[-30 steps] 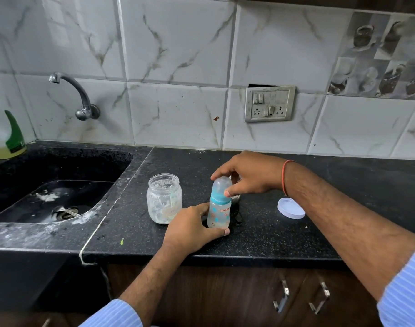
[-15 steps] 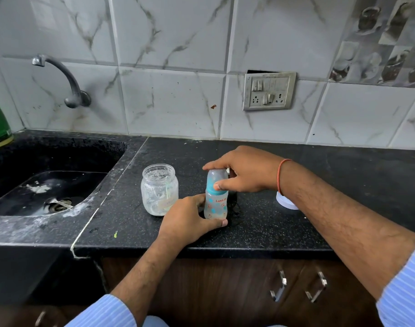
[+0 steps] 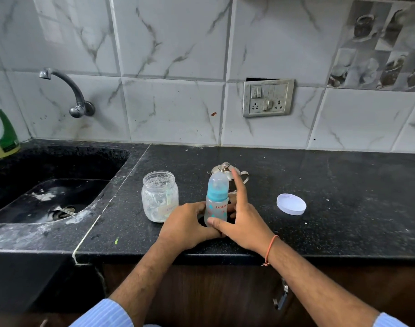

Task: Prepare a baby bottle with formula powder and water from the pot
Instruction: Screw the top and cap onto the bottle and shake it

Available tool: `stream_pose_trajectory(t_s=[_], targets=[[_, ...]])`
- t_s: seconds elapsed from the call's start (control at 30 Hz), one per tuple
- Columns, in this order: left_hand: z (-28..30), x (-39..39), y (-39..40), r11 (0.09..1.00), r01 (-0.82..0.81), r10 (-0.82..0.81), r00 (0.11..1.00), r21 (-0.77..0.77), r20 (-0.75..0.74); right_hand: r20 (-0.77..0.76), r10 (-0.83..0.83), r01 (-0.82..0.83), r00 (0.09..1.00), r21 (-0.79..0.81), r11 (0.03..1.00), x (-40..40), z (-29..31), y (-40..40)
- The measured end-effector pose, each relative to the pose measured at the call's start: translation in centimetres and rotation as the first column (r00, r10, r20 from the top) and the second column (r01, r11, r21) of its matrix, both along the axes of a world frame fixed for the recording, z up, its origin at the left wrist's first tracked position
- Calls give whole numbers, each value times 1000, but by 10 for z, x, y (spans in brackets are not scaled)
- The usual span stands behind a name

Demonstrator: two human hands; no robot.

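**Both hands on the capped baby bottle at the counter's near edge**

The left hand [image 3: 185, 224] curls round the lower body of the baby bottle [image 3: 216, 200] from the left, fingers wrapped against its side. The right hand [image 3: 240, 219] meets the bottle from the right: its thumb lies across the near base of the bottle, its forefinger points straight up beside the cap, and the other fingers reach behind the bottle, so how they lie there cannot be told. An orange thread [image 3: 270, 249] circles the right wrist, and light blue striped sleeves [image 3: 102, 313] cover both forearms at the bottom of the view.

The bottle stands upright on the black counter [image 3: 343, 185], near its front edge, with a blue collar and a clear domed cap on top.

Just left of the bottle stands an open glass jar [image 3: 159, 196] with white residue on its walls. Behind the bottle, partly hidden, sits a small steel pot [image 3: 226, 169] with a knobbed lid. To the right, well apart from the hands, a white jar lid [image 3: 291, 204] lies flat on the counter.

Further left a dark sink [image 3: 48, 185] is sunk into the counter, with a wall tap [image 3: 69, 90] above it and a green-labelled bottle [image 3: 2, 135] at the far left edge. A switch and socket plate [image 3: 268, 98] is set in the marbled wall tiles.
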State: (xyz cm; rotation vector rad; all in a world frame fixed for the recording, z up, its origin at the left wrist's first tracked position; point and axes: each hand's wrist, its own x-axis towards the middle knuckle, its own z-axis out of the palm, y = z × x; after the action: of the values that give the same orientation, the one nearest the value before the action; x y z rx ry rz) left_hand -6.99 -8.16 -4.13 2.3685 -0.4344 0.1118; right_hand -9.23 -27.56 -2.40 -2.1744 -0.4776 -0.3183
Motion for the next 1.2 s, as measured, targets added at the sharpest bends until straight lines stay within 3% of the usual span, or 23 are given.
stream_pose_trajectory(t_s=[0.13, 0.2, 0.23, 0.3, 0.33, 0.37, 0.47, 0.5, 0.6, 0.63, 0.7, 0.73, 0.77, 0.83, 0.87, 0.9, 0.97, 1.0, 1.03, 1.1, 1.13, 1.2], targets=[[-1, 1, 2, 999, 50, -50, 999, -4, 4, 21, 30, -30, 999, 19, 999, 0, -5, -6], [-3, -1, 2, 998, 39, -38, 999, -47, 20, 31, 43, -48, 999, 203, 978, 3, -5, -7], [-3, -2, 1, 998, 25, -24, 999, -63, 24, 44, -2, -15, 999, 371, 928, 7, -5, -9], [-4, -3, 0, 996, 25, -22, 999, -86, 35, 12, -135, 87, 991, 704, 705, 15, -6, -20], [-5, -4, 0, 995, 29, -26, 999, -95, 38, -29, -162, 122, 986, 793, 597, 16, -7, -25], [-5, -5, 0, 995, 34, -30, 999, -96, 41, -73, -145, 142, 987, 819, 556, 16, -6, -28], [-6, -5, 1, 996, 35, -32, 999, -81, 42, -120, 8, 84, 993, 737, 671, 15, -9, -26], [-6, -5, 2, 996, 40, -36, 998, -85, 51, -120, -13, 101, 993, 766, 635, 16, -8, -24], [-6, -6, 1, 993, 44, -38, 998, -114, 55, -171, -102, 197, 980, 907, 374, 18, -3, -31], [-6, -7, 1, 993, 32, -25, 998, -114, 60, -180, -67, 192, 981, 900, 391, 17, -2, -30], [-5, -9, 1, 995, 15, -7, 997, -95, 78, -188, 26, 140, 982, 812, 566, 14, -4, -26], [-5, -10, 2, 996, 16, -7, 995, -92, 99, -184, 23, 137, 983, 803, 580, 13, -4, -23], [-6, -10, 2, 994, 27, -15, 993, -102, 116, -186, -21, 170, 982, 840, 516, 15, -2, -23], [-6, -11, 1, 989, 54, -35, 991, -139, 133, -198, -97, 217, 975, 938, 271, 19, -1, -32], [-7, -12, 0, 986, 62, -40, 990, -156, 138, -206, -84, 220, 975, 950, 222, 20, 0, -36], [-7, -12, 0, 984, 70, -46, 988, -164, 146, -206, -37, 208, 978, 935, 288, 17, 2, -35], [-6, -14, 0, 985, 82, -57, 986, -153, 158, -213, 81, 138, 974, 834, 534, 11, 0, -30], [-6, -14, 0, 985, 89, -66, 986, -151, 151, -209, 89, 125, 974, 818, 561, 10, 1, -27], [-6, -13, 1, 983, 93, -71, 987, -155, 141, -207, 40, 159, 977, 848, 506, 13, 0, -27], [-8, -13, 0, 980, 87, -66, 991, -180, 120, -216, -69, 227, 974, 931, 285, 16, 1, -35], [-9, -13, 0, 977, 83, -62, 992, -195, 111, -223, -74, 234, 972, 941, 245, 17, 2, -36], [-10, -13, 1, 976, 81, -60, 992, -201, 108, -216, 2, 196, 976, 890, 412, 13, 0, -32]])
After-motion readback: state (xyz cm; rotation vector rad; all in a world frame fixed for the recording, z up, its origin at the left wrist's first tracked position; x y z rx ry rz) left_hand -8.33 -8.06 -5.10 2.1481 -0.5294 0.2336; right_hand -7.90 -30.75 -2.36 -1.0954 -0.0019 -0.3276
